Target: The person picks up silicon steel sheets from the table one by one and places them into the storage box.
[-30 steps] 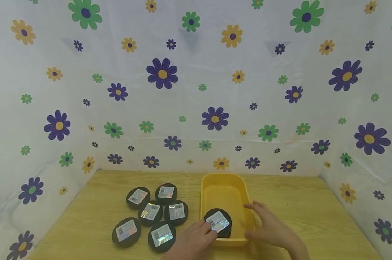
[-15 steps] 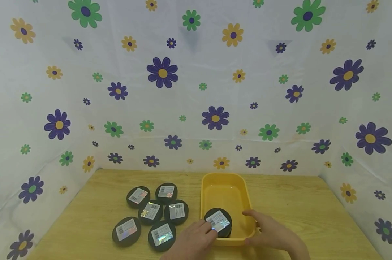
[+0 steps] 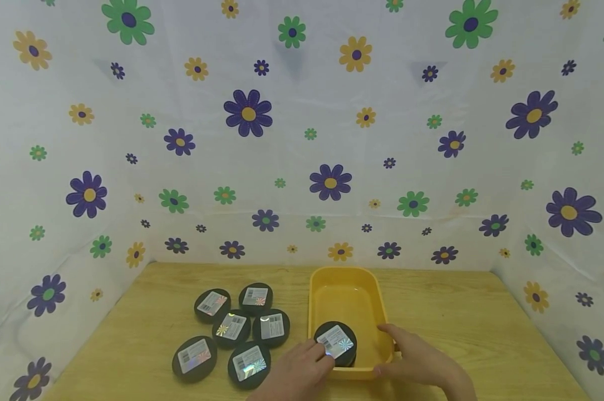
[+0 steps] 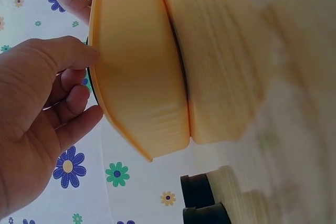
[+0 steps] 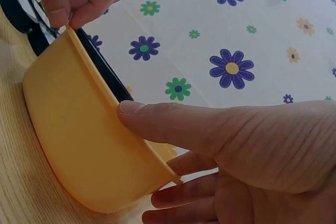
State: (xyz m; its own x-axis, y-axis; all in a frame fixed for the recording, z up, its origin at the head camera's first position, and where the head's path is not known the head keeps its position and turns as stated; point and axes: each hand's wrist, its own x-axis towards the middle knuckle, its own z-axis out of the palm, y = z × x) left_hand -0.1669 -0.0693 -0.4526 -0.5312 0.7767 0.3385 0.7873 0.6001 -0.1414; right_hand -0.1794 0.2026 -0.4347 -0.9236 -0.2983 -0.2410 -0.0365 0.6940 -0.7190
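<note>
A yellow plastic tray (image 3: 349,301) stands on the table, and at its front left sits a round black container (image 3: 338,340) with a silvery barcode label, a second black edge showing beneath it. My left hand (image 3: 300,366) pinches the tray's rim at the front left corner, fingertips over the container's edge. At the front right corner my right hand (image 3: 419,359) grips the rim, its thumb (image 5: 157,121) on the front side and its fingers around the right side. The left wrist view shows the tray's outer wall (image 4: 139,66) and the left thumb on the rim.
Left of the tray lie several more round black containers, labels upward, among them a front left one (image 3: 194,359) and one nearest my left hand (image 3: 249,365). A white cloth with flowers (image 3: 291,150) walls in the wooden table (image 3: 447,306) at the back and sides.
My right hand's fingers have drawn in and closed on the tray's front right rim. The left hand, the tray and the black containers stay where they were.
</note>
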